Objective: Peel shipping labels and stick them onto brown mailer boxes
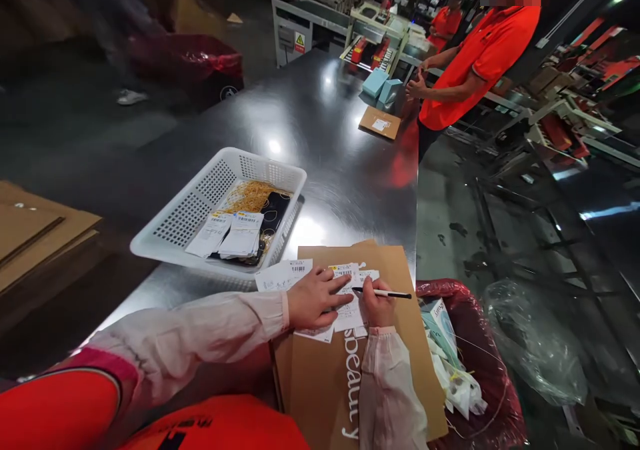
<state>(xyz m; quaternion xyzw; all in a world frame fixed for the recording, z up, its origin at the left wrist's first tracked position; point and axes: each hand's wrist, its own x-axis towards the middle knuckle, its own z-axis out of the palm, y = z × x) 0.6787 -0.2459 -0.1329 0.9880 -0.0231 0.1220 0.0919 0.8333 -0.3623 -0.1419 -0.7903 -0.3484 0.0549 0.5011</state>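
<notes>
Right hand (379,301) here in the head view, fingers curled in, pinching a pen (395,295) near its dark tip, and that tip points left, straight at the slip (350,317)! That's the relation to watch: the slip lies just to the left of this hand, its long axis running away from the body, while the pen lies across it, nearly square to it. Over on the other side, the left hand (317,301) comes flat with fingers spread, fingertips on the slip's face, and the tip sits right beside them. Whether the tip touches paper, I can't tell. Which hand is nearer? The left is on the slip itself; the right has the tip over it. Underneath, brown cardboard (405,343) bears the lot, with another slip (283,275) left of the spread hand, partly off the board's edge. Beyond that, the white basket (175,227) stands on the table (350,190), more slips inside.
</notes>
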